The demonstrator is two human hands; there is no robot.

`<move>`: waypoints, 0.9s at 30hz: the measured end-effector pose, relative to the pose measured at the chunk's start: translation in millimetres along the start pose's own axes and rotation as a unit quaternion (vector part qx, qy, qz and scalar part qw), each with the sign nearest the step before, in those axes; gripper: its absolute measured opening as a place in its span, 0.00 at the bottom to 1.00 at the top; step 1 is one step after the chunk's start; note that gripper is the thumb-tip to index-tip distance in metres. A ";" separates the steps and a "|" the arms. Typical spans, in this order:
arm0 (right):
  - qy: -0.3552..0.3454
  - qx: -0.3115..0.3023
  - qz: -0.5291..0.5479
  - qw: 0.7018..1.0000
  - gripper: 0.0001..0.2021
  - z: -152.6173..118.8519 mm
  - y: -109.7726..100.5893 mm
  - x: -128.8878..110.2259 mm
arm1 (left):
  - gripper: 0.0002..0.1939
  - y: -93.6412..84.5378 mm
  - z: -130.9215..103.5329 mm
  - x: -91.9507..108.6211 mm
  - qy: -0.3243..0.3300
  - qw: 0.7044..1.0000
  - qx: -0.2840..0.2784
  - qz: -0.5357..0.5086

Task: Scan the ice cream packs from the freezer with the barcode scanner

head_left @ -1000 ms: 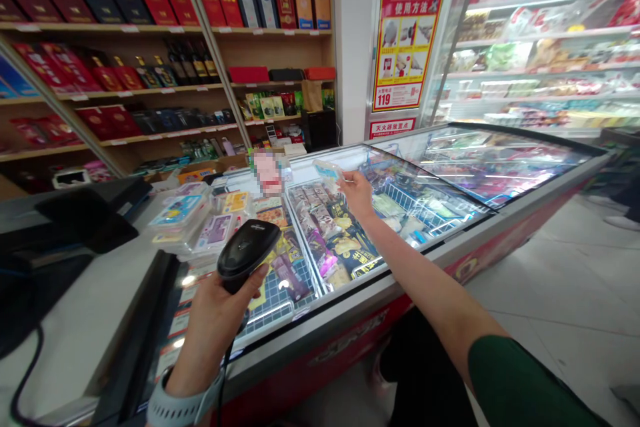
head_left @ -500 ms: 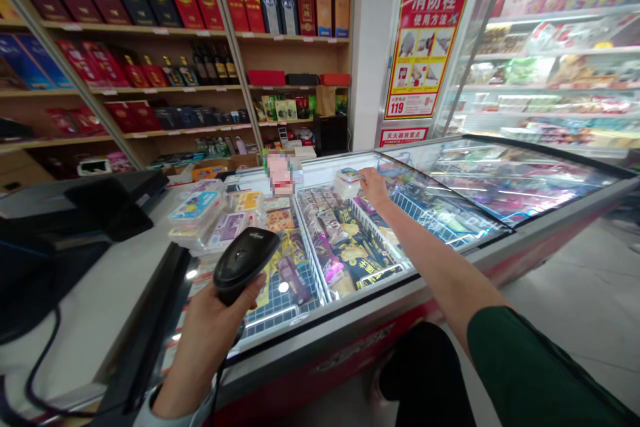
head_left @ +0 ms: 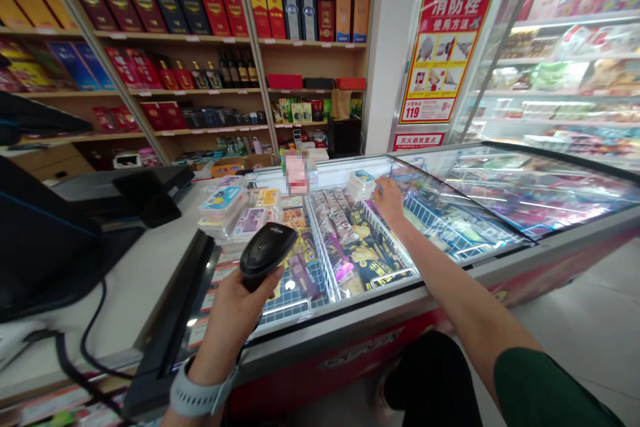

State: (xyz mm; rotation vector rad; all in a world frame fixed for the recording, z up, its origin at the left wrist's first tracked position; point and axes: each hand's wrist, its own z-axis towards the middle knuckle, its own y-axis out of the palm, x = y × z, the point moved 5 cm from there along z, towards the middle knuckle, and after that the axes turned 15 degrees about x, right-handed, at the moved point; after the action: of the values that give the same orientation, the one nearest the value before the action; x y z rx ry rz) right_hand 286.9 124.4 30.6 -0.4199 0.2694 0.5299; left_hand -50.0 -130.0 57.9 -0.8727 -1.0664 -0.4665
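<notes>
My left hand point(head_left: 245, 297) is closed around a black handheld barcode scanner point(head_left: 267, 250), its head tilted up over the front left of the chest freezer. My right hand point(head_left: 389, 199) reaches out over the freezer, with its fingers curled at the right edge of a small stack of clear plastic boxes point(head_left: 361, 185) with blue labels. Whether those fingers grip a box is hidden. More flat plastic boxes point(head_left: 220, 203) with blue, yellow and purple labels are piled at the freezer's left end. Below my arms, a white wire basket point(head_left: 325, 260) divides the packaged frozen goods.
A chest freezer point(head_left: 350, 333) with a metal rim runs to the right. On the left, a pale counter point(head_left: 135, 280) carries a dark screen point(head_left: 40, 233) and black cables point(head_left: 90, 320). Shelves point(head_left: 200, 33) of boxed bottles stand behind. A lit display fridge point(head_left: 565, 73) is at right.
The view has swung left, so everything sits farther right in the picture. My right hand has dropped slightly beside the stack. My left hand keeps hold of the scanner.
</notes>
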 end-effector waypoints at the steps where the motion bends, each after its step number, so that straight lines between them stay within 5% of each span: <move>1: 0.004 0.006 0.003 1.000 0.17 -3.3 -3.3 -4.9 | 0.22 -0.2 0.0 -0.6 0.003 1.000 0.000 -0.004; 6: 0.102 -0.010 0.083 0.991 0.14 -17.0 -10.7 -45.2 | 0.23 -6.9 -3.2 -6.4 0.005 1.000 0.011 0.002; 8: 0.224 -0.047 0.162 0.960 0.12 -26.5 -6.0 -68.0 | 0.24 -14.6 -4.4 -13.0 -0.007 1.000 0.025 0.007; 11: 0.302 -0.119 0.219 0.920 0.08 -46.2 3.2 -120.7 | 0.26 -30.9 -5.0 -26.6 -0.028 0.999 0.045 0.003; 17: 0.427 -0.290 0.336 0.788 0.15 -106.5 15.0 -234.2 | 0.27 -75.6 -5.0 -48.7 -0.057 0.991 0.114 0.034; 19: 0.534 -0.325 0.403 0.668 0.17 -125.9 16.2 -264.2 | 0.27 -88.4 -5.0 -52.2 -0.058 0.989 0.133 0.039; 21: 0.599 -0.334 0.433 0.585 0.18 -135.0 16.4 -287.7 | 0.28 -97.5 -4.9 -56.3 -0.068 0.987 0.138 0.038; 27: 0.679 -0.328 0.438 0.490 0.18 -134.5 31.8 -322.8 | 0.30 -108.0 -5.3 -66.7 -0.107 0.984 0.144 0.023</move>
State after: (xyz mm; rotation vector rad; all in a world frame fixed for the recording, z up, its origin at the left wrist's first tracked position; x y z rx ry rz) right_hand -17.2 -50.4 15.9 -1.4774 1.9801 1.2390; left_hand -152.4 -202.7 38.8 -0.6977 -1.2710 -0.1747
